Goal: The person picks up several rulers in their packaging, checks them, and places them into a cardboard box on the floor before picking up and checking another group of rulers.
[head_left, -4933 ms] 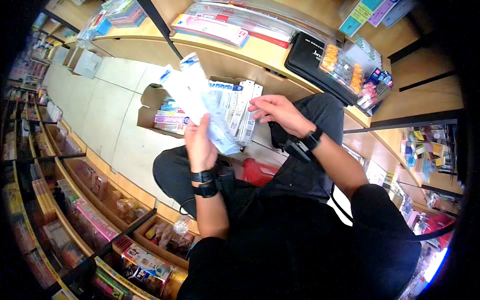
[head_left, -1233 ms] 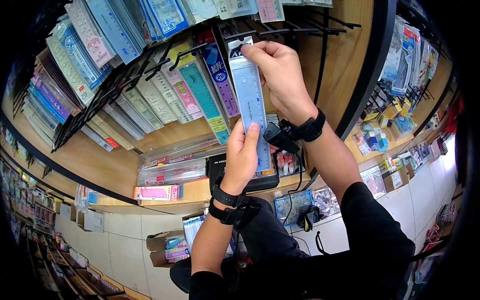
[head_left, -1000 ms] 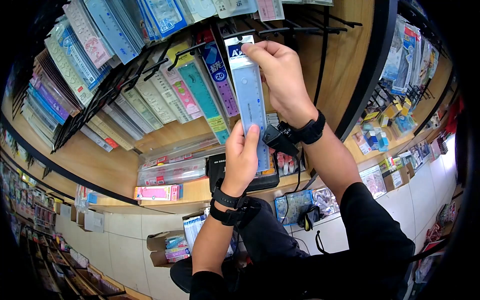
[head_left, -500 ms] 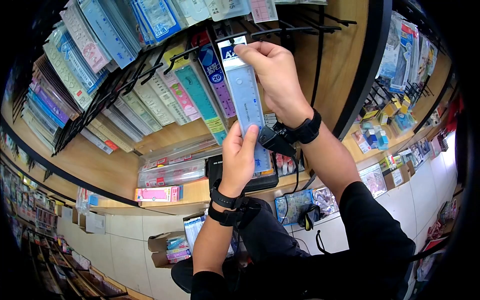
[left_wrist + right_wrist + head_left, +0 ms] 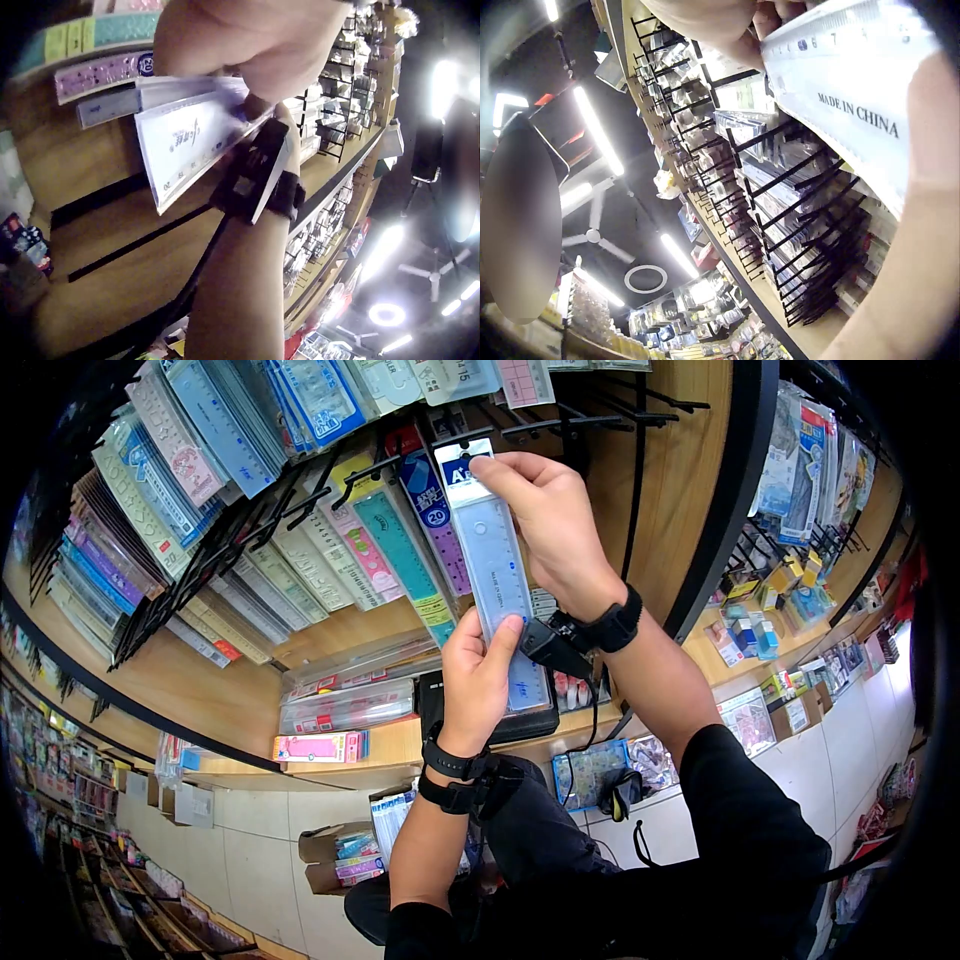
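A clear plastic ruler (image 5: 492,575) in a thin packet with a blue and silver header hangs lengthwise between my hands. My left hand (image 5: 478,678) holds its lower part, thumb across the front. Up at the header, my right hand (image 5: 550,510) pinches the packet between thumb and fingers. The header's top edge is right at a black display hook (image 5: 478,436). In the left wrist view the ruler's lower end (image 5: 180,142) shows as layered edges below a hand. The right wrist view shows the ruler's printed face (image 5: 847,105) up close.
Packaged rulers hang in rows on the rack to the left, among them a teal ruler (image 5: 395,550) and a purple one (image 5: 445,545). A wooden shelf divider (image 5: 690,490) stands at right. Below are a black case (image 5: 430,705) and an open carton (image 5: 320,860) on the floor.
Several seconds ago my left hand held ruler packets low over the floor cartons, my right hand free. Now both hands hold the ruler up at the rack. Over the last second they barely move.
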